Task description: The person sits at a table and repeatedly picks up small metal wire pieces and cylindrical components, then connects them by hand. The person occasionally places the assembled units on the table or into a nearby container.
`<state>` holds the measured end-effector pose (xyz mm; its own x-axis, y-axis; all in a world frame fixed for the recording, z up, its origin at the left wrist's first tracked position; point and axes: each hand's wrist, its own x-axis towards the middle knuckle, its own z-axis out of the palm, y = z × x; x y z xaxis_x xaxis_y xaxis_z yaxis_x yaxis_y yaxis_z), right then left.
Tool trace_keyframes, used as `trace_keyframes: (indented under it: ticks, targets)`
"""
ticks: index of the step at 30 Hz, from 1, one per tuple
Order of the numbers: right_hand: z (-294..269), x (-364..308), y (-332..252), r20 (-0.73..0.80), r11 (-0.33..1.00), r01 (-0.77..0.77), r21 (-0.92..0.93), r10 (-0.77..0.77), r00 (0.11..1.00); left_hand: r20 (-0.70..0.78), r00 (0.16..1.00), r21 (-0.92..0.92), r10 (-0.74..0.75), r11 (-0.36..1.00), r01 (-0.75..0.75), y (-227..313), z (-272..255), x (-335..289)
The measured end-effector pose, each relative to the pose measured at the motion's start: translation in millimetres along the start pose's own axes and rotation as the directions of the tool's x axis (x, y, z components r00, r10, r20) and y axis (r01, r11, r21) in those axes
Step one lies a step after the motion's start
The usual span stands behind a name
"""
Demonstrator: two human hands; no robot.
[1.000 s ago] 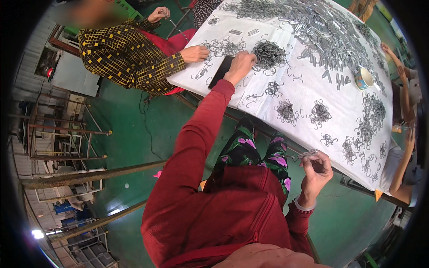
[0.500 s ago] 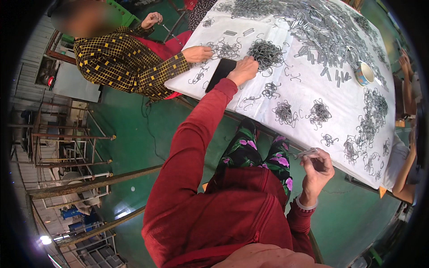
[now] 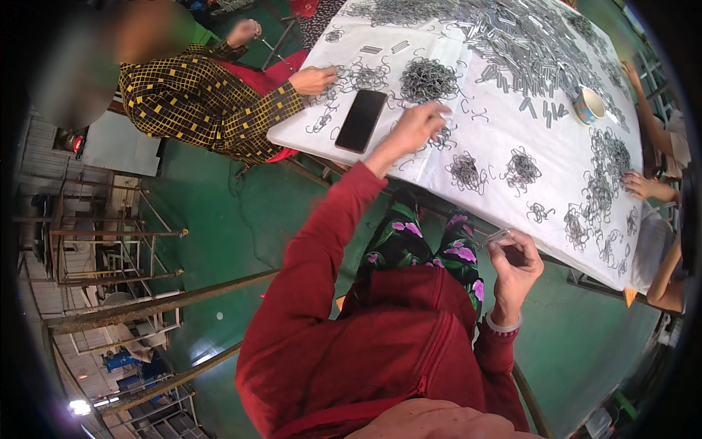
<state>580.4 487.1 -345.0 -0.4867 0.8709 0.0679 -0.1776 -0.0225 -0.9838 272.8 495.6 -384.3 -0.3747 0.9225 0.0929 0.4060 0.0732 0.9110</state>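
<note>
Over the near edge of the white-covered table (image 3: 486, 150), my left hand (image 3: 418, 130) has its fingers stretched out, with nothing visible in them. It is just above a small cluster of metal hooks (image 3: 442, 139), partly hiding it. Beyond it sits a dense pile of dark wire hooks (image 3: 428, 80). A black phone (image 3: 361, 121) lies to the left of that hand. My right hand (image 3: 518, 265), off the table's near edge, is closed in a pinch on a slim metal clip (image 3: 497, 238); its fingers hide part of the clip.
Small hook heaps (image 3: 522, 168) dot the near side of the table. Flat metal pieces (image 3: 519, 55) spread over the far part, near a paper cup (image 3: 589, 106). A co-worker in a checked sleeve (image 3: 212, 99) reaches in from the left; another person's hand (image 3: 640, 184) rests at the right edge.
My left hand has moved right and nearer, off the dense hook pile, uncovering the phone. The right hand still pinches the clip. At the right edge, another person's hand has come onto the table.
</note>
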Motion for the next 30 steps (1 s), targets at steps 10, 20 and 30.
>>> trace_keyframes:
  ticks: [10, 20, 30]
  targets:
    - [0.4, -2.1, 25.7, -0.067, 0.998, -0.040, -0.039, 0.037, 0.997, 0.313, 0.947, -0.679, -0.070, 0.681, 0.275, 80.9, 66.9, -94.1]
    - [5.2, -5.3, 36.1, -0.115, 0.991, 0.033, -0.132, -0.048, 0.992, 0.309, 0.951, -0.571, 0.003, 0.800, 0.183, 77.0, 75.1, -109.8]
    - [-5.3, 6.3, 26.8, -0.088, 0.988, 0.064, -0.138, -0.077, 0.993, 0.223, 0.974, -0.533, 0.024, 0.840, 0.101, 83.9, 86.1, -112.9]
